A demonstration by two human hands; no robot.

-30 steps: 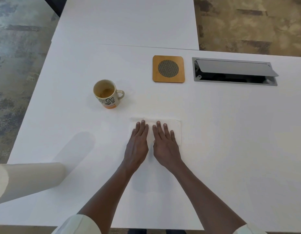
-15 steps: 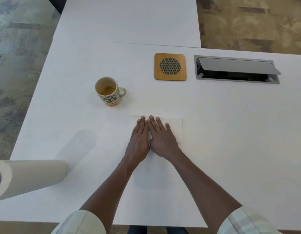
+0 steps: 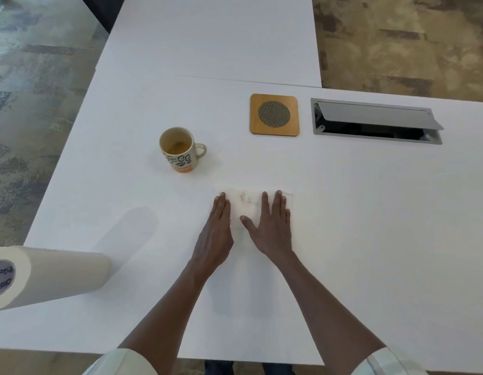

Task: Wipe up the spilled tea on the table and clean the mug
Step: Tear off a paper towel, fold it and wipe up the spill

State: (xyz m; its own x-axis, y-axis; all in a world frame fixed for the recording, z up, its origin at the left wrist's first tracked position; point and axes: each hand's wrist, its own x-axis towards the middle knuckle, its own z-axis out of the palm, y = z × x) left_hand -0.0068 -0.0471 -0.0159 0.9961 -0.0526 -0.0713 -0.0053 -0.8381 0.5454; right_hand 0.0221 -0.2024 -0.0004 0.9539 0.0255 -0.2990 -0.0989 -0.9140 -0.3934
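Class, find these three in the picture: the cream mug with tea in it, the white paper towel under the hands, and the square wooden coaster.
Cream ceramic mug [image 3: 180,158]: head view, on its printed outer wall.
White paper towel [image 3: 247,198]: head view, on the tea-stained patch between the hands.
Square wooden coaster [image 3: 274,129]: head view, on its near wooden border.

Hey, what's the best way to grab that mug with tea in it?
Probably by the handle, coming in from the right with the right hand. The mug stands upright, its handle points right toward open table, and liquid inside means keeping it level.
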